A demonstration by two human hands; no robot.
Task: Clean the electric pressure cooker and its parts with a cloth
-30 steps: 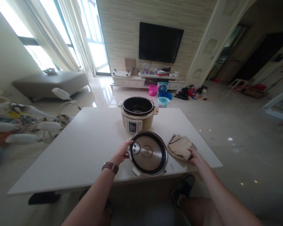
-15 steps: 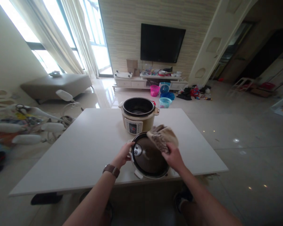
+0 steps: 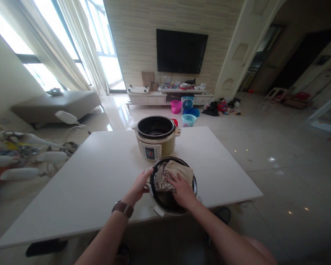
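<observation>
A round pot lid (image 3: 168, 202) with a dark inner face is tilted up at the table's near edge. My left hand (image 3: 140, 186) is closed on its left rim, thumb on top. Across the lid's inner face lies a folded beige cloth (image 3: 183, 169) with a brown-and-white patterned part. My right hand (image 3: 182, 189) presses on this cloth, its fingers spread over the patterned part. Just behind the lid stands a beige electric pressure cooker (image 3: 168, 145), uncovered, with a dark inner pot (image 3: 156, 127) and a control panel facing me.
The white table (image 3: 107, 173) carries the cooker and lid. Beyond it on the floor are a turquoise basket (image 3: 188, 120), a pink basket (image 3: 176, 107) and a blue bag (image 3: 192, 112). A white-armed stand (image 3: 52, 156) is at the left, and a TV cabinet (image 3: 146, 99) lies behind.
My right hand has moved left and down with the cloth, from above the lid's right side onto its inner face. Its fingers have spread. My left hand stays on the rim; the view has shifted slightly.
</observation>
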